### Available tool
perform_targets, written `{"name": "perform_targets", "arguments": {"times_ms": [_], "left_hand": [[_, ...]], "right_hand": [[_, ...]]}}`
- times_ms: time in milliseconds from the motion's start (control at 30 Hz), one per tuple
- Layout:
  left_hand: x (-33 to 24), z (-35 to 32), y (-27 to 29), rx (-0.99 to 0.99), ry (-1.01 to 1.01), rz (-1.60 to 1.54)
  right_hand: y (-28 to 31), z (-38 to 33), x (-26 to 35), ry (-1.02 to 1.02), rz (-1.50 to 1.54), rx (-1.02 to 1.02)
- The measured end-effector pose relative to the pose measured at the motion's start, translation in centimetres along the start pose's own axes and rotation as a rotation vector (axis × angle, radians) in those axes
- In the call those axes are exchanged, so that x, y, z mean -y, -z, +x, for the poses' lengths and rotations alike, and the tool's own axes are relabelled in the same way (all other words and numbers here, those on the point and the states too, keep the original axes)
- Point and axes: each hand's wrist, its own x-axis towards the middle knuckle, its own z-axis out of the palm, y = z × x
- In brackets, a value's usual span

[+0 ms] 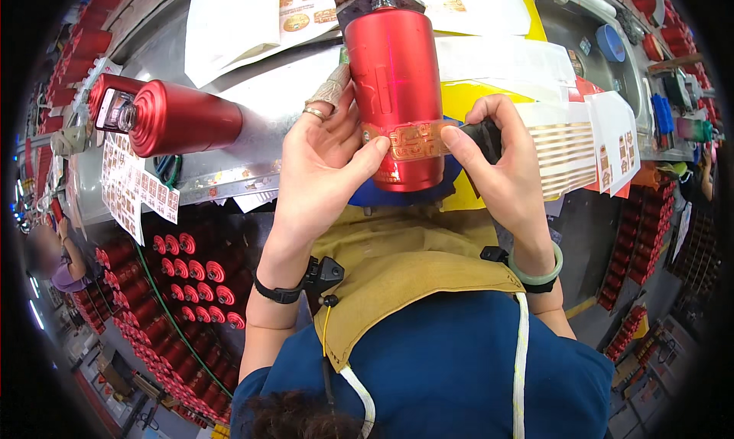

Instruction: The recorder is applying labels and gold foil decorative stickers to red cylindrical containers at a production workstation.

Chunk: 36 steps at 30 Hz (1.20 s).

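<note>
A glossy red metal bottle [397, 72] lies in front of me, its neck end in a dark metal holder [375, 1] at the far side. Across its near part runs an orange-brown patterned decal strip [413, 141]. My left hand [325, 156] has its thumb on the strip's left end, and its fingers reach along the bottle's left side. One of those fingers is wrapped in pale tape, and a ring shows. My right hand [505, 156] pinches the strip's right end with its thumb. A black flat object [485, 138], kind unclear, sits in the same hand.
Two red bottles lie on the left, the nearer one [187, 118] pointing its stepped end leftward. Decal sheets [126, 183] hang over the table's left edge. Striped sheets [566, 148] lie on the right. Rows of red bottles [191, 278] stand below left. Another person [65, 259] is far left.
</note>
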Motion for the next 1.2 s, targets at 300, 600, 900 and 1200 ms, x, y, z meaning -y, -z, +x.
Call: {"name": "perform_targets", "arguments": {"times_ms": [300, 600, 900, 1200], "left_hand": [[0.1, -0.5, -0.8, -0.025, 0.021, 0.025], [0.3, -0.5, -1.2, 0.005, -0.016, 0.100], [0.5, -0.7, -2.0, 0.004, -0.057, 0.184], [0.6, -0.8, -2.4, -0.059, -0.027, 0.217]], "right_hand": [[-0.1, 0.1, -0.2, 0.006, 0.003, 0.008], [-0.1, 0.1, -0.3, 0.046, 0.015, -0.005], [0.0, 0.1, -0.3, 0.029, 0.003, 0.011], [-0.1, 0.1, -0.3, 0.035, 0.000, 0.002]]}}
